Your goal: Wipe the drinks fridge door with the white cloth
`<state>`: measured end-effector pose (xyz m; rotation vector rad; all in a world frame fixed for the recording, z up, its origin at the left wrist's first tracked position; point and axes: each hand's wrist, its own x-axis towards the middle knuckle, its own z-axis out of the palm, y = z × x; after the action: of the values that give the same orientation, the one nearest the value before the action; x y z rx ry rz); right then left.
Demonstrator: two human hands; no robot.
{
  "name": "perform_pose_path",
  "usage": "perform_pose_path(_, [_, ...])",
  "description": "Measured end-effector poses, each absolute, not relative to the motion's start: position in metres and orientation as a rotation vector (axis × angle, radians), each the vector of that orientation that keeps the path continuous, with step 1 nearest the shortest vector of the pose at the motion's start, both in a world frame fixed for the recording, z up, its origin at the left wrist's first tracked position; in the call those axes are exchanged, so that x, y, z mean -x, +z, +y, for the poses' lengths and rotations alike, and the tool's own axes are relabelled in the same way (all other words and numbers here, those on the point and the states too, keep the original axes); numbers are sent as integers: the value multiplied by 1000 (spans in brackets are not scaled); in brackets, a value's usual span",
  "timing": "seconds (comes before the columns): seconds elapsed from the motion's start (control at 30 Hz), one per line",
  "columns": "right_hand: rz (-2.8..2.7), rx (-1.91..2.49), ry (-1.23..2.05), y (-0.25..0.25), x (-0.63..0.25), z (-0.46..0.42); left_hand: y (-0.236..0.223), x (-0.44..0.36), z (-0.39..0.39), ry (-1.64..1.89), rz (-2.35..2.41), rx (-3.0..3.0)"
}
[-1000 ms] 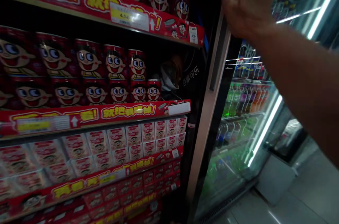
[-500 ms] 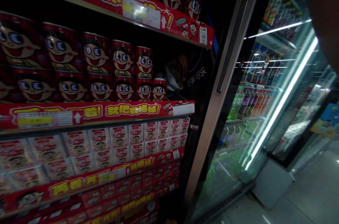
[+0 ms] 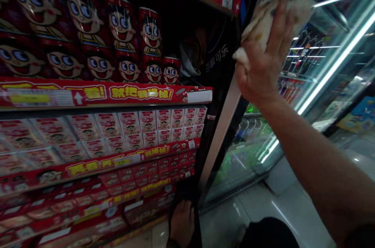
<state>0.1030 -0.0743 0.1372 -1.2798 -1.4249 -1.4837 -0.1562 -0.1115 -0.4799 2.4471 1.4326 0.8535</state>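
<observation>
You are pressing a crumpled pale cloth [image 3: 274, 15] against the metal-framed glass door of the lit drinks fridge [image 3: 231, 111] with your right hand [image 3: 263, 64], up at about one o'clock in the view. The fingers [image 3: 281, 25] of that hand are lying spread over the cloth, pinning it to the door frame rather than closing round it. Your left hand [image 3: 182, 222] is sitting low at six o'clock, its fingers curled against the dark bottom edge of the fridge side; whether they are gripping anything I cannot tell. At nine o'clock, red cans with a cartoon face [image 3: 123, 29] are standing in rows on the red-trimmed shelf [image 3: 105, 93], with small red-and-white cartons [image 3: 148, 121] stacked below.
</observation>
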Motion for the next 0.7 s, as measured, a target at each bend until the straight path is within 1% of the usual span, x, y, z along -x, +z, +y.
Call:
perform_pose_path(0.1, [-1570,1333,-1379,36,-103,-78,-469,153,-119,784,1430,-2415])
perform_pose_path(0.27, [-2106,1310,-1253,-138,-102,-99,-463,157,-126,713,1432,-2398])
perform_pose_path(0.33, [-2296,1236,-1171,-193,-101,-108,-465,162,-127,715,1441,-2413])
perform_pose_path(0.4, [-2397,1165,-1138,-224,-102,-114,-469,167,-127,730,1444,-2440])
perform_pose_path(0.47, [-2432,1121,-1164,-225,-108,-114,-474,171,-125,761,1448,-2472])
perform_pose_path(0.53, [-2391,1085,-1250,-195,-119,-108,-479,174,-122,799,1463,-2496])
perform_pose_path(0.6, [-2265,1031,-1389,-138,-132,-100,-482,174,-118,830,1477,-2510])
perform_pose_path(0.7, [-1964,968,-1549,-17,-148,-87,-485,171,-114,859,1485,-2524])
